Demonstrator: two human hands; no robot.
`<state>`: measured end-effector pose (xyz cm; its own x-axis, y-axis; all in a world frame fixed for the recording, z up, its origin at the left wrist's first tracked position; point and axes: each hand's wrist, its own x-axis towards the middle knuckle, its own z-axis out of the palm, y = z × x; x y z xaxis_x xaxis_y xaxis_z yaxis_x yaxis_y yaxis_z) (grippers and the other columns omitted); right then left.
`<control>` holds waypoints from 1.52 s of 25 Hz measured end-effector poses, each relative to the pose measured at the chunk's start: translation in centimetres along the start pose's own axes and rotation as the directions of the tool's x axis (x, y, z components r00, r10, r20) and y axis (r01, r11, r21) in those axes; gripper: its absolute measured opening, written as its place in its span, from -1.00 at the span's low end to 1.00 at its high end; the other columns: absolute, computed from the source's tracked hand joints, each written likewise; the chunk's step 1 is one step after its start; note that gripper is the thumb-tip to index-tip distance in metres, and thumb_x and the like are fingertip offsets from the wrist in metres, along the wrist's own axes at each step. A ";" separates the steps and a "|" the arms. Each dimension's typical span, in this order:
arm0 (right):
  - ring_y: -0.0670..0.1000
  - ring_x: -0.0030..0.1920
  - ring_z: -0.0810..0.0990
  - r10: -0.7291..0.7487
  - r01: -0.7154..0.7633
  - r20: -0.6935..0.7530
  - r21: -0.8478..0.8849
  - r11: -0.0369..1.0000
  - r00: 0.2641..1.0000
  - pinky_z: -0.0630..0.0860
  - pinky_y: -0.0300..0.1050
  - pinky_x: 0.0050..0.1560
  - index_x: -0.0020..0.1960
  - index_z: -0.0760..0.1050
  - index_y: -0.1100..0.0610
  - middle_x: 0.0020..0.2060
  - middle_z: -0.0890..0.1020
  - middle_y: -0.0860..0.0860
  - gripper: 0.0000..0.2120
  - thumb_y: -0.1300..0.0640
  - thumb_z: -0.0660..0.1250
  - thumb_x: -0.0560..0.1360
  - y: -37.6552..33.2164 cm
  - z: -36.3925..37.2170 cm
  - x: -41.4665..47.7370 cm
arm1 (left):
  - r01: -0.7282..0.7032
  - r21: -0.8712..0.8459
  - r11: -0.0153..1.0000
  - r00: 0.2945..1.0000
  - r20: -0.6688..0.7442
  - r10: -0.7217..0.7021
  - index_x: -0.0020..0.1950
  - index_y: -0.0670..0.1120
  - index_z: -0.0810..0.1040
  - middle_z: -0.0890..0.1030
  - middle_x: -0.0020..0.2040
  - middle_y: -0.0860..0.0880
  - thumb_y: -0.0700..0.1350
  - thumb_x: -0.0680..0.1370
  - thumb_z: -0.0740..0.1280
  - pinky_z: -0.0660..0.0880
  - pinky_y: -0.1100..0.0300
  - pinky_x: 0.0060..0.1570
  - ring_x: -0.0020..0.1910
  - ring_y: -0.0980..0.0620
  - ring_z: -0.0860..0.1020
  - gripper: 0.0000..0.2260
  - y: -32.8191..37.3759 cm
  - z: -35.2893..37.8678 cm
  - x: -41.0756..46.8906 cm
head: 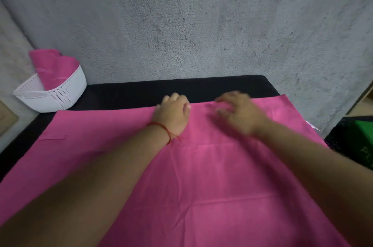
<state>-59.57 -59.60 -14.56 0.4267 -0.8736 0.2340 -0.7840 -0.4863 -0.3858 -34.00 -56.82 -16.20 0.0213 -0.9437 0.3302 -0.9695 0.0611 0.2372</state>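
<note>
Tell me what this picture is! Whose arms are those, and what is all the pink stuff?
There is no machine here, just a person. A camera worn on their head looks forward and down, so you see their own two bare arms reaching out. A big bright pink cloth lies spread flat over a black table against a rough grey wall. The left hand, with a thin red thread bracelet on its wrist, has its fingers curled at the cloth's far edge and seems to grip it. The right hand is beside it at the same edge, but it is blurred, so I cannot tell whether it holds anything. At the table's far left corner stands a white plastic basket with little holes, and rolled pink cloths stick up out of it.
</note>
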 end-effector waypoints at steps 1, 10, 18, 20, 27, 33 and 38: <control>0.10 0.60 0.29 -0.034 0.038 0.175 -0.023 0.999 0.984 0.21 0.15 0.60 0.52 0.43 -0.23 0.58 0.39 -0.06 -0.51 -0.33 0.20 0.64 -2.1 1.4 -0.8 | -0.061 -0.025 0.998 0.994 0.084 0.063 0.27 0.11 0.53 0.55 0.28 0.02 0.14 0.65 0.11 0.47 -0.08 0.24 0.25 -0.12 0.49 -0.70 -0.2 -0.1 -2.0; 0.18 0.71 -0.06 0.487 -0.429 0.141 -0.308 0.849 0.862 -0.04 0.33 0.64 0.66 -0.12 -0.41 0.72 -0.08 -0.12 0.10 -0.81 -0.28 0.19 9.3 -1.6 -2.6 | 0.362 0.305 0.881 0.827 0.331 -0.455 0.64 0.39 -0.11 -0.07 0.70 0.16 0.67 0.30 -0.32 -0.02 -0.30 0.57 0.69 -0.08 -0.04 -0.08 -23.7 -7.0 -7.6; 0.18 0.71 -0.07 0.503 -0.422 0.168 -0.360 0.832 0.848 -0.01 0.37 0.63 0.64 -0.14 -0.45 0.72 -0.10 -0.13 0.06 -0.81 -0.34 0.20 10.5 -0.5 -0.8 | 0.387 0.244 0.889 0.821 0.346 -0.453 0.65 0.38 -0.06 -0.07 0.71 0.14 0.48 0.60 -0.11 -0.08 -0.43 0.53 0.69 -0.10 -0.09 -0.38 -25.4 -6.3 -4.7; 0.17 0.69 0.09 0.492 -0.421 0.087 -0.402 0.813 0.866 0.07 0.40 0.61 0.67 0.00 -0.36 0.72 0.04 -0.11 -0.10 -0.69 -0.28 0.41 9.2 -0.6 -1.1 | 0.389 0.262 0.883 0.824 0.329 -0.461 0.66 0.31 0.02 0.01 0.71 0.12 0.39 0.65 -0.10 -0.01 -0.44 0.52 0.68 -0.11 0.00 -0.43 -24.2 -6.9 -5.2; 0.07 0.60 0.31 0.217 -0.193 0.081 -0.235 0.953 0.973 0.29 0.22 0.56 0.61 0.31 -0.20 0.62 0.34 -0.12 -0.29 -0.48 -0.09 0.58 -4.6 4.3 -7.7 | 0.225 0.208 0.952 0.930 0.247 -0.274 0.64 0.19 0.22 0.25 0.65 0.11 0.39 0.55 -0.17 0.16 -0.12 0.56 0.62 0.02 0.21 -0.30 -19.6 -8.3 -17.0; 0.09 0.69 0.05 0.254 -0.203 0.172 -0.269 0.942 0.952 0.09 0.27 0.62 0.69 0.07 -0.23 0.71 0.10 -0.14 -0.26 -0.45 -0.20 0.57 -14.5 5.6 -15.2 | 0.400 0.187 0.897 0.874 0.219 -0.435 0.65 0.12 0.23 0.25 0.65 0.03 0.41 0.57 -0.07 0.18 -0.15 0.57 0.62 -0.05 0.22 -0.29 -22.9 -12.7 -26.9; 0.12 0.71 -0.06 0.190 -0.131 0.203 -0.276 0.952 0.960 -0.06 0.37 0.61 0.71 -0.03 -0.22 0.72 0.01 -0.12 -0.29 -0.43 -0.20 0.61 -21.9 8.0 -19.9 | 0.565 -0.006 0.825 0.823 0.080 -0.563 0.57 -0.04 0.39 0.43 0.54 -0.11 0.19 0.61 0.30 0.41 -0.15 0.42 0.48 -0.18 0.42 -0.42 -23.3 -16.9 -36.3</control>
<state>-47.24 -31.73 -17.87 0.3521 -0.9355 -0.0299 -0.9266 -0.3439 -0.1519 -8.09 -18.48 -18.30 0.5435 -0.8369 0.0651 -0.7865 -0.4806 0.3879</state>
